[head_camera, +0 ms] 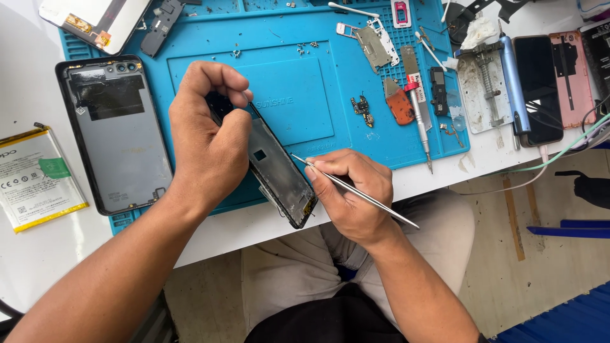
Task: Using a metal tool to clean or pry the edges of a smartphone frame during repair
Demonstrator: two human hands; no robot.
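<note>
Right hand (348, 190) pinches tweezers (356, 190), tips near phone frame (276, 168) gripped tilted by left hand (210, 143) over bench (38, 82) front edge. Risk: slip, frame drops.

Left hand (213, 136) grips the top end of a phone frame (276, 166), tilted, lower end jutting past the table (25, 260) edge. Right hand (349, 190) pinches tweezers (352, 189), tip just beside the frame's mid-section. Both sit over a blue mat (298, 89). Left of the hands: dark back cover (117, 136) lying inside-up, w/ a battery (35, 178) further left on the table. On the mat's right: screwdriver (419, 114), small flex part (362, 109), orange pick (400, 105). Beyond the mat, 2 phones (539, 89) lie side by side.
</note>
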